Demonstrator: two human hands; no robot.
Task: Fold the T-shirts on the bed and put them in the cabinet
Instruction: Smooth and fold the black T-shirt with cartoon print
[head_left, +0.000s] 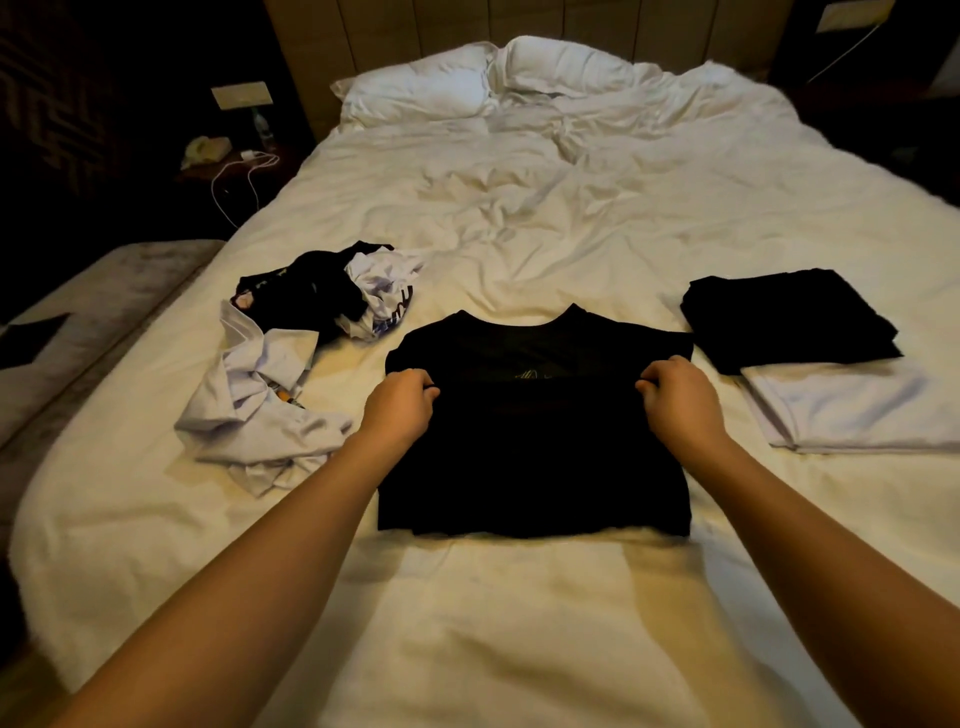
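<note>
Nearest me, the black shirt (535, 457) lay flat on the bed (519, 623), sleeves already tucked in so it made a neat rectangle, collar pointing toward the pillows. Both hands worked it at once: the left hand (402, 405) pinched the raised hem at its left corner and the right hand (680, 397) pinched the right corner, each grip curled tight on the cloth, I'd judge so the lower half could be carried up evenly without skewing. The fold had reached roughly mid-chest, leaving the printed part and neckline uncovered. To the left sat the unfolded heap (291, 353), a tangle of white and black garments; I could not count them, though at least two colours showed. To the right was the finished stack, two pieces visible: a folded white shirt (852, 410) nearer and a folded black one (789, 317) just beyond, overlapping its far edge, probably kept apart from the heap to be carried off together. Farther up lay two pillows (493, 78). No cabinet was in sight.
</note>
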